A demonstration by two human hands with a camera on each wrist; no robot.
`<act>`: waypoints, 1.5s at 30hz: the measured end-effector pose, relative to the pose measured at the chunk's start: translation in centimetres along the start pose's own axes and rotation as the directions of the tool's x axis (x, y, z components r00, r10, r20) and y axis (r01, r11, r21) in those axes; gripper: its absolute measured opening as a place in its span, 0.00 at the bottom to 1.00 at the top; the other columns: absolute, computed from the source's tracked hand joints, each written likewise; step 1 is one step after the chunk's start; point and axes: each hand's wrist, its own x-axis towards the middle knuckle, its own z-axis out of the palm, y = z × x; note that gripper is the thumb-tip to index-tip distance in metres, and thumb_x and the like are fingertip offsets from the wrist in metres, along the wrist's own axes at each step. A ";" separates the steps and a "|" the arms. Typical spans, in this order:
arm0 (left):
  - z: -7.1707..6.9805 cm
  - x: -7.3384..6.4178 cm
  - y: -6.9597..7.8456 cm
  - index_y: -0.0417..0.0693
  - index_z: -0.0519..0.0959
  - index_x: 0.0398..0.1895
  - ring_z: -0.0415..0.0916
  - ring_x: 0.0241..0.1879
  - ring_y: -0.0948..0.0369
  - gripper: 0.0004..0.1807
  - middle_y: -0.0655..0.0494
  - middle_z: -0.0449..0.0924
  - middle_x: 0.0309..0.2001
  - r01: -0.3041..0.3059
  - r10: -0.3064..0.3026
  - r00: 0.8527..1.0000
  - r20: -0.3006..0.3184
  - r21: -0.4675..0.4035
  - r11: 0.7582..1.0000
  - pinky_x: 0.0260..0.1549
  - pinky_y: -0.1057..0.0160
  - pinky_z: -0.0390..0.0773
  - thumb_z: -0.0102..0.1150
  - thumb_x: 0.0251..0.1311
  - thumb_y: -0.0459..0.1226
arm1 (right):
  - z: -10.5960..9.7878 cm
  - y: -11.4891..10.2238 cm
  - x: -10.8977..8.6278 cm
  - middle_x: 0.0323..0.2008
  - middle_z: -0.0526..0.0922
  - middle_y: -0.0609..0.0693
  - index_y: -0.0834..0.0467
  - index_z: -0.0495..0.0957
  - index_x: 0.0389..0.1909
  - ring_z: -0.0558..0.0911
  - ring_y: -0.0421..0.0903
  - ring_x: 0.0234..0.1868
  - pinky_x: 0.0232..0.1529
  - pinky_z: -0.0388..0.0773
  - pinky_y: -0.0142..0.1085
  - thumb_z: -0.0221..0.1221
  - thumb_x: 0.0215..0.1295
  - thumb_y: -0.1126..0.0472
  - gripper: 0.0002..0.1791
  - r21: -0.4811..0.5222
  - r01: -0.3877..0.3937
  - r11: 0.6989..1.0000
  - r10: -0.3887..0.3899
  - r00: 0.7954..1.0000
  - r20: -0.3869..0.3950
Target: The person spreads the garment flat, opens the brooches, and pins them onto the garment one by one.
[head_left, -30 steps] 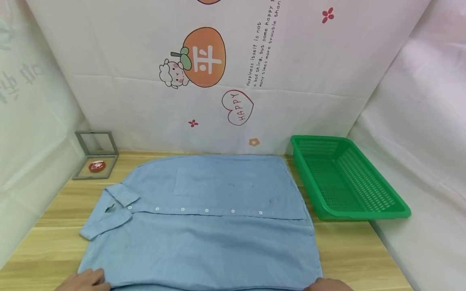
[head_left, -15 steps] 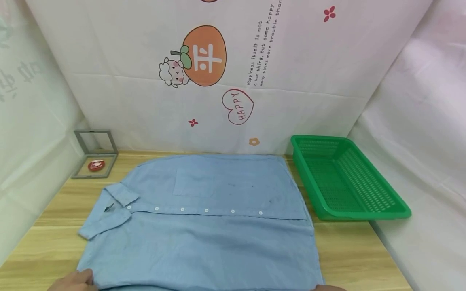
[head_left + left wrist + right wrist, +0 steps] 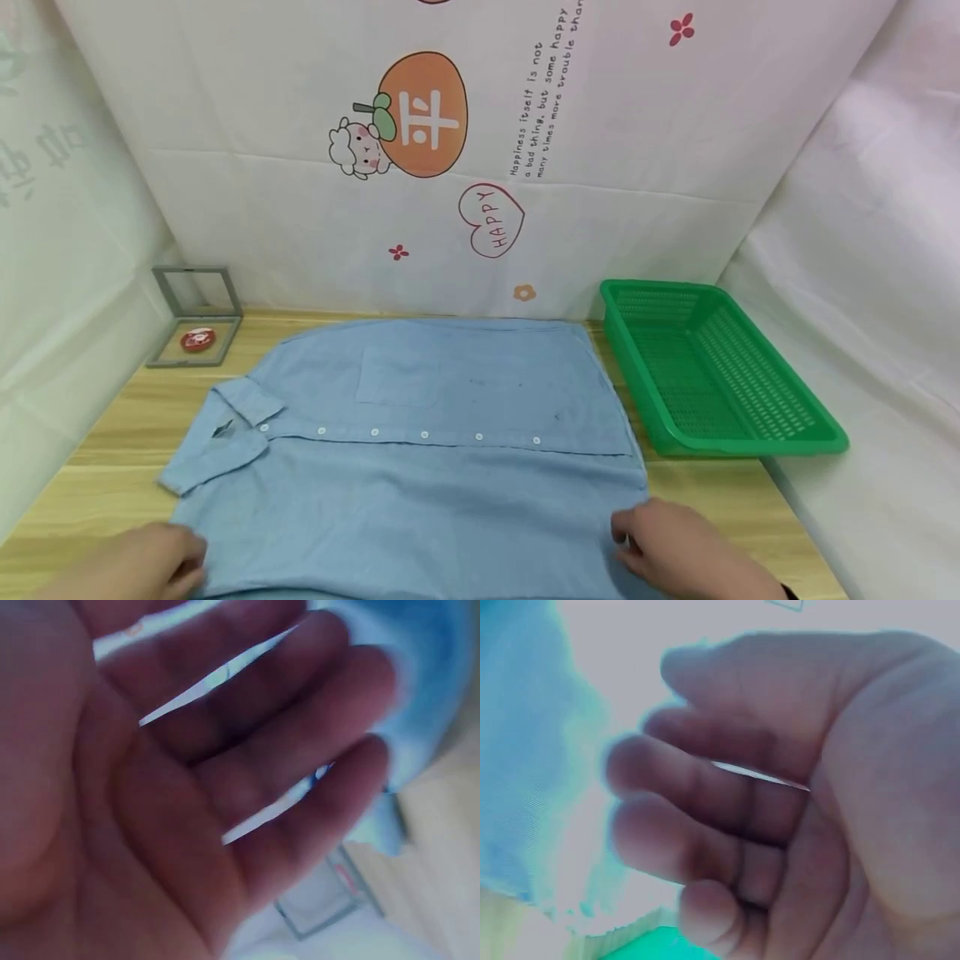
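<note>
A light blue button-up shirt (image 3: 420,500) lies spread on the table, its collar (image 3: 217,429) to the left and a row of white buttons across it. My left hand (image 3: 142,558) is over the shirt's lower left edge; the left wrist view shows its fingers (image 3: 300,742) loosely bent, with nothing in them. At the shirt's right edge is my right hand (image 3: 675,546). In the right wrist view its fingers (image 3: 682,772) curve slightly and hold nothing. Whether either hand touches the cloth, I cannot tell. The shirt's near part is cut off by the frame.
A green plastic basket (image 3: 675,442) stands at the right of the wooden table (image 3: 97,467). At the back left sits an open grey frame-like case (image 3: 197,317) with a small red item (image 3: 198,339) inside. White printed cloth (image 3: 300,233) hangs behind and at both sides.
Both hands have released the shirt's near edge. The right hand has come up and forward over the shirt's right edge; the left hand has shifted slightly forward. The shirt lies almost unchanged.
</note>
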 end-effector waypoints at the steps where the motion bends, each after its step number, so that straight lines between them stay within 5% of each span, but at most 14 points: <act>1: -0.8 0.5 0.2 0.60 0.68 0.17 0.57 0.17 0.71 0.19 0.70 0.59 0.16 -0.051 0.054 0.997 -0.057 0.043 0.998 0.17 0.65 0.61 0.67 0.60 0.38 | -0.2 0.3 0.8 0.18 0.69 0.33 0.45 0.75 0.24 0.67 0.32 0.19 0.20 0.67 0.34 0.68 0.59 0.60 0.12 -0.041 0.017 0.999 -0.019 0.999 -0.040; 4: -2.7 2.6 1.3 0.59 0.71 0.21 0.60 0.20 0.71 0.16 0.71 0.61 0.21 -0.123 0.171 0.959 -0.227 0.212 0.970 0.18 0.65 0.64 0.70 0.57 0.36 | -0.5 1.2 3.3 0.23 0.73 0.38 0.50 0.77 0.27 0.72 0.36 0.22 0.22 0.71 0.35 0.70 0.56 0.63 0.09 -0.131 -0.008 0.991 -0.012 0.989 -0.145; 6: -3.6 4.5 1.9 0.57 0.76 0.24 0.66 0.23 0.69 0.12 0.68 0.67 0.24 -0.126 0.217 0.928 -0.303 0.294 0.948 0.21 0.62 0.70 0.72 0.54 0.35 | -0.5 1.9 4.8 0.26 0.75 0.42 0.54 0.79 0.31 0.74 0.40 0.25 0.25 0.73 0.37 0.70 0.55 0.65 0.08 -0.181 -0.066 0.981 0.032 0.982 -0.184; 8: -4.2 6.7 2.2 0.52 0.81 0.30 0.75 0.29 0.62 0.09 0.61 0.74 0.31 -0.111 0.231 0.913 -0.336 0.342 0.933 0.27 0.57 0.77 0.73 0.51 0.34 | -0.4 2.6 6.1 0.28 0.75 0.46 0.57 0.80 0.35 0.76 0.44 0.28 0.27 0.74 0.39 0.70 0.55 0.65 0.09 -0.228 -0.121 0.966 0.075 0.976 -0.203; 10: -4.5 8.8 2.1 0.47 0.83 0.36 0.78 0.34 0.55 0.10 0.55 0.78 0.36 -0.091 0.219 0.918 -0.329 0.363 0.927 0.33 0.50 0.79 0.73 0.51 0.33 | -0.4 3.2 6.9 0.29 0.75 0.49 0.60 0.81 0.39 0.76 0.46 0.29 0.28 0.74 0.40 0.68 0.55 0.66 0.11 -0.267 -0.164 0.950 0.106 0.970 -0.218; 13: -4.3 11.2 1.3 0.44 0.84 0.42 0.77 0.37 0.49 0.13 0.50 0.77 0.39 -0.050 0.164 0.945 -0.284 0.371 0.927 0.36 0.45 0.78 0.71 0.52 0.31 | -0.1 3.8 7.8 0.29 0.74 0.51 0.62 0.81 0.42 0.76 0.48 0.29 0.28 0.74 0.42 0.65 0.57 0.69 0.11 -0.279 -0.183 0.943 0.125 0.969 -0.212; 17: -3.8 12.3 0.4 0.47 0.83 0.38 0.73 0.31 0.53 0.09 0.54 0.74 0.33 -0.028 0.129 0.961 -0.246 0.376 0.926 0.29 0.47 0.75 0.68 0.54 0.30 | 0.2 4.3 8.2 0.26 0.72 0.51 0.60 0.81 0.36 0.74 0.48 0.26 0.26 0.73 0.42 0.61 0.61 0.71 0.05 -0.268 -0.175 0.947 0.122 0.971 -0.206; 25: -4.0 12.3 0.4 0.52 0.79 0.31 0.68 0.28 0.60 0.10 0.60 0.67 0.29 -0.053 0.147 0.958 -0.248 0.351 0.935 0.26 0.56 0.72 0.71 0.54 0.30 | 0.3 5.0 8.5 0.24 0.73 0.50 0.57 0.79 0.29 0.76 0.49 0.26 0.25 0.74 0.43 0.62 0.62 0.71 0.06 -0.344 -0.128 0.930 0.054 0.974 -0.218; 30: -3.9 12.3 0.2 0.53 0.78 0.31 0.68 0.29 0.60 0.11 0.60 0.67 0.30 -0.070 0.161 0.957 -0.243 0.344 0.936 0.27 0.56 0.72 0.71 0.54 0.31 | 0.0 4.8 8.0 0.20 0.73 0.49 0.55 0.74 0.24 0.76 0.49 0.21 0.21 0.73 0.44 0.61 0.60 0.70 0.10 -0.331 -0.158 0.930 0.088 0.972 -0.216; 37: -4.8 12.7 0.1 0.53 0.76 0.28 0.65 0.26 0.61 0.08 0.60 0.67 0.28 -0.080 0.144 0.969 -0.201 0.298 0.951 0.26 0.58 0.69 0.68 0.58 0.34 | -1.2 4.0 7.9 0.17 0.66 0.43 0.50 0.66 0.18 0.67 0.42 0.19 0.23 0.66 0.40 0.60 0.62 0.68 0.18 -0.156 -0.188 0.970 0.187 0.982 -0.020; 41: -6.4 14.2 0.3 0.54 0.70 0.20 0.61 0.20 0.63 0.16 0.61 0.64 0.20 -0.069 0.130 0.961 -0.244 0.244 0.967 0.21 0.61 0.65 0.61 0.64 0.36 | -3.3 3.6 9.4 0.15 0.62 0.45 0.51 0.64 0.16 0.61 0.42 0.18 0.23 0.61 0.38 0.57 0.65 0.68 0.19 -0.103 -0.200 0.974 0.203 0.979 0.025; 45: -8.2 17.5 -0.2 0.45 0.75 0.26 0.70 0.24 0.57 0.09 0.54 0.71 0.24 -0.048 0.128 0.934 -0.333 0.237 0.970 0.25 0.56 0.72 0.58 0.66 0.33 | -5.3 4.2 13.7 0.24 0.76 0.52 0.60 0.77 0.31 0.74 0.48 0.25 0.29 0.71 0.43 0.54 0.69 0.68 0.07 -0.129 -0.224 0.966 0.222 0.974 -0.031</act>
